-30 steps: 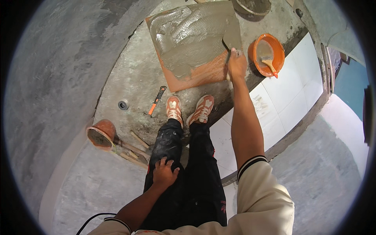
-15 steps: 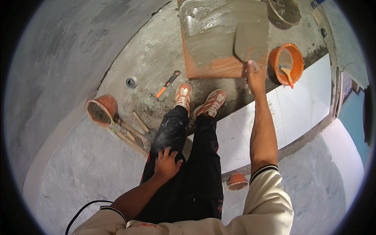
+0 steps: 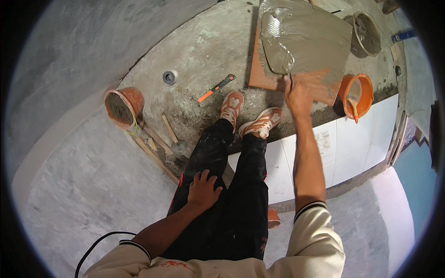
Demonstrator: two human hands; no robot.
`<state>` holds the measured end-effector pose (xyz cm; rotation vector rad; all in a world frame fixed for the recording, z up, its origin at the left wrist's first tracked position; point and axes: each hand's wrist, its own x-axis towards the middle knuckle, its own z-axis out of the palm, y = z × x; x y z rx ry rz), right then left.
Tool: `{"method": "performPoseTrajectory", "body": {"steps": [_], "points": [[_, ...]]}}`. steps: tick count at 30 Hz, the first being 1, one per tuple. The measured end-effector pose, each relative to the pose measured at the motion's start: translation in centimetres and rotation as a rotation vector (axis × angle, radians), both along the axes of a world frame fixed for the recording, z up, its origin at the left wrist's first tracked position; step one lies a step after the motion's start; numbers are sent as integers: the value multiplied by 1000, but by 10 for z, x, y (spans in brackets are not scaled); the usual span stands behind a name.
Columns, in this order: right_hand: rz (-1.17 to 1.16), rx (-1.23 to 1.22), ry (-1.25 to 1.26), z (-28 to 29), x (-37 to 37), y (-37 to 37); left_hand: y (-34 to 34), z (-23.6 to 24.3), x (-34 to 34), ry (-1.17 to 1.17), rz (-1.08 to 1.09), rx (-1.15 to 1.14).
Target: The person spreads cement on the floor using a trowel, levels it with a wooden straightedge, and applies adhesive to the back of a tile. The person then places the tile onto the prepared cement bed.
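My right hand (image 3: 299,96) is closed round the handle of a trowel (image 3: 277,54), the handle mostly hidden by my fingers. Wet grey mortar (image 3: 317,39) coats most of a large orange-brown tile (image 3: 266,78) lying on the floor. The trowel's smeared blade lies over the mortar near the tile's left side. Bare orange shows along the edge closest to me. On my left thigh rests my left hand (image 3: 204,191), fingers spread and holding nothing.
Right of the tile stand an orange bucket (image 3: 346,90) with a paintbrush (image 3: 354,109) and a mortar bowl (image 3: 371,32). White tiles (image 3: 347,143) run along the right. Leftward are an orange-black knife-like tool (image 3: 217,88), grey ring (image 3: 170,77), mortar bucket (image 3: 134,99) and hammer (image 3: 170,129).
The trowel has swept leftward across the mortar, from the tile's right part to its left. My view has shifted, so floor things sit farther right. My left hand stays on my thigh.
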<state>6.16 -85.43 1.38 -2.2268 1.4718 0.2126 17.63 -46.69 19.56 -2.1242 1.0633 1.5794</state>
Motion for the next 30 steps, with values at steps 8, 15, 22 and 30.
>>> {"method": "performPoseTrajectory", "body": {"steps": [8, 15, 22, 30], "points": [[389, 68, 5, 4, -41, 25, 16, -1, 3, -16, 80, -54], [281, -319, 59, -9, -18, -79, 23, -5, 4, -32, 91, -55], [243, 199, -80, -15, 5, -163, 17, -3, 11, -16, 109, -70], [284, 352, -44, 1, -65, -65, 17, -4, 12, -16, 98, -90]]}}
